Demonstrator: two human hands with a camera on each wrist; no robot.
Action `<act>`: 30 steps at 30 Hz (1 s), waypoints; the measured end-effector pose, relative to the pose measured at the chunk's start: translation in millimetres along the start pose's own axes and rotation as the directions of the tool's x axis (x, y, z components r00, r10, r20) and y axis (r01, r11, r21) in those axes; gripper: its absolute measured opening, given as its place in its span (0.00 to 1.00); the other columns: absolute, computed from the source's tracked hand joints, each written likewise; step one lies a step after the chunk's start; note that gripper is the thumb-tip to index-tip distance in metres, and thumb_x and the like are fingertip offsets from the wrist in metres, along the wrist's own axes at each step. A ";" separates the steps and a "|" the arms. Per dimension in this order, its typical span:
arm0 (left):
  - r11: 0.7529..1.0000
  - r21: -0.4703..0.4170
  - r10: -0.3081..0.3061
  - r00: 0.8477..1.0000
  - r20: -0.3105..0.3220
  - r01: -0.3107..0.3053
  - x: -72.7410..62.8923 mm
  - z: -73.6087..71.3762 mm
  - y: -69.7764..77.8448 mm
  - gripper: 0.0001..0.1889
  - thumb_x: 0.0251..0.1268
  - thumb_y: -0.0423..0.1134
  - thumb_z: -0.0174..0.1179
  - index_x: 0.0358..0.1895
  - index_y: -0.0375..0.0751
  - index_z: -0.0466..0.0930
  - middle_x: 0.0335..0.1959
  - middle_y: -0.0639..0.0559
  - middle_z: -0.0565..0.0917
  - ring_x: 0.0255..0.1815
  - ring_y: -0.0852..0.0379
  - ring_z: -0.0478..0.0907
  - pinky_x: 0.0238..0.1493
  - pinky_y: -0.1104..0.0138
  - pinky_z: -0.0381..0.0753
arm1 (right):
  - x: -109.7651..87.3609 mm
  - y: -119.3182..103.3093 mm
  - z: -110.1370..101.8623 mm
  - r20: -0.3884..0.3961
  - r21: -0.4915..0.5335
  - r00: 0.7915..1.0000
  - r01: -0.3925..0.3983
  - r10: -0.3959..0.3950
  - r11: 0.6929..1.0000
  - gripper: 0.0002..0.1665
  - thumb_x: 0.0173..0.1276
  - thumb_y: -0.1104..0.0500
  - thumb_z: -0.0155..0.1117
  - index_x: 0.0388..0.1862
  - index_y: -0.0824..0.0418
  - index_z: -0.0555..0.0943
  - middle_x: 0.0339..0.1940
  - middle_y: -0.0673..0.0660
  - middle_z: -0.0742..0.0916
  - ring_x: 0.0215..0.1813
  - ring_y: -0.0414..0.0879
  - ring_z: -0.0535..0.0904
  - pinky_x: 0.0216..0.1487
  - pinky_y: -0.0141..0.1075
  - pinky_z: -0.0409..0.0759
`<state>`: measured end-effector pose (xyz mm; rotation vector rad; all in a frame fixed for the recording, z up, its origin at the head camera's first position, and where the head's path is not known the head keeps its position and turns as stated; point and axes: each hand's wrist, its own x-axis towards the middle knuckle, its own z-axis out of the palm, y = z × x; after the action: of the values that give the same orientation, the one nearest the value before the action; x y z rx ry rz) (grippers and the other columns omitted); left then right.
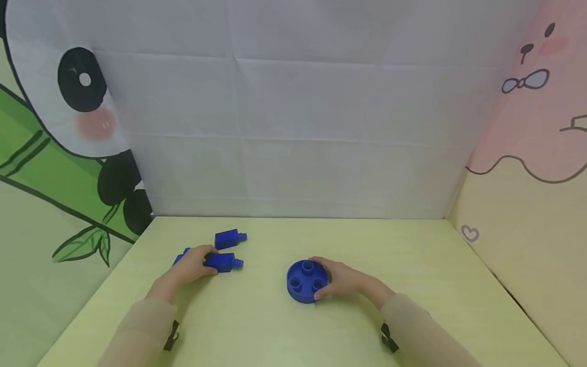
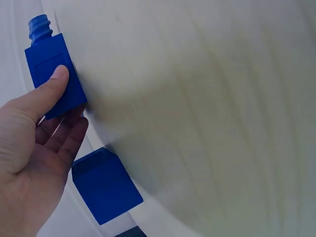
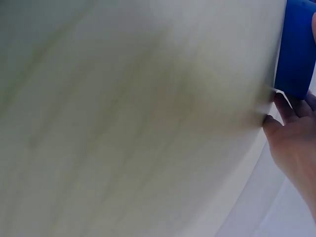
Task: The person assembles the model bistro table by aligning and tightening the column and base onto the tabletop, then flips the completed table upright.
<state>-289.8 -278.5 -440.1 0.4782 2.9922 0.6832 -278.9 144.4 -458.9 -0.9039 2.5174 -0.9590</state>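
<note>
My left hand [image 1: 194, 262] grips a blue square block with a threaded neck [image 1: 224, 262], its neck pointing right. The left wrist view shows the thumb pressed on one face of this threaded block [image 2: 45, 53], with fingers behind it. A second blue threaded block [image 1: 228, 238] lies just beyond that hand. Part of a third blue block [image 1: 178, 259] shows left of the hand, which mostly hides it. My right hand [image 1: 343, 278] holds a round blue disc with three raised sockets [image 1: 302, 290] by its right rim, thumb at the near side. In the right wrist view only the disc's side [image 3: 296, 49] shows.
The work lies on a pale yellow wood-grain table [image 1: 257, 326]. A white cloth backdrop [image 1: 302, 142] rises at its far edge. Panels with a cartoon panda [image 1: 50, 117] and a pink cartoon animal [image 1: 527, 122] flank it at left and right.
</note>
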 end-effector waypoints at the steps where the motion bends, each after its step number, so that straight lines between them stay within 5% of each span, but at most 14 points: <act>1: 1.000 0.002 -0.003 1.000 0.001 0.003 0.6 -0.2 -0.1 0.25 0.52 0.35 0.69 0.53 0.29 0.74 0.57 0.29 0.74 0.59 0.31 0.69 0.59 0.44 0.67 | 0.3 -0.5 -0.2 0.002 0.000 1.000 -0.002 0.002 1.000 0.57 0.48 0.42 0.76 0.73 0.55 0.57 0.68 0.58 0.71 0.70 0.55 0.64 0.67 0.54 0.61; 15: 0.998 -0.061 -0.011 1.000 -0.005 0.011 1.9 -11.3 19.2 0.22 0.56 0.36 0.67 0.53 0.32 0.75 0.51 0.35 0.79 0.50 0.41 0.77 0.49 0.51 0.77 | 0.8 0.2 -7.0 0.034 -0.056 0.999 -0.024 0.026 0.998 0.56 0.49 0.39 0.74 0.73 0.49 0.57 0.70 0.56 0.69 0.70 0.56 0.63 0.66 0.55 0.62; 30: 0.996 -0.067 0.040 0.985 -0.170 -0.052 -2.5 -35.7 70.3 0.24 0.55 0.39 0.68 0.53 0.38 0.70 0.47 0.41 0.81 0.46 0.46 0.78 0.47 0.53 0.77 | 1.1 2.3 -8.6 0.055 -0.045 0.997 -0.048 0.051 0.998 0.56 0.50 0.39 0.73 0.74 0.46 0.56 0.71 0.56 0.67 0.71 0.56 0.61 0.66 0.56 0.63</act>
<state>-270.8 -234.0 -377.8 0.5118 3.1078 0.8741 -284.9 149.2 -454.2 -0.8646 2.5102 -0.8545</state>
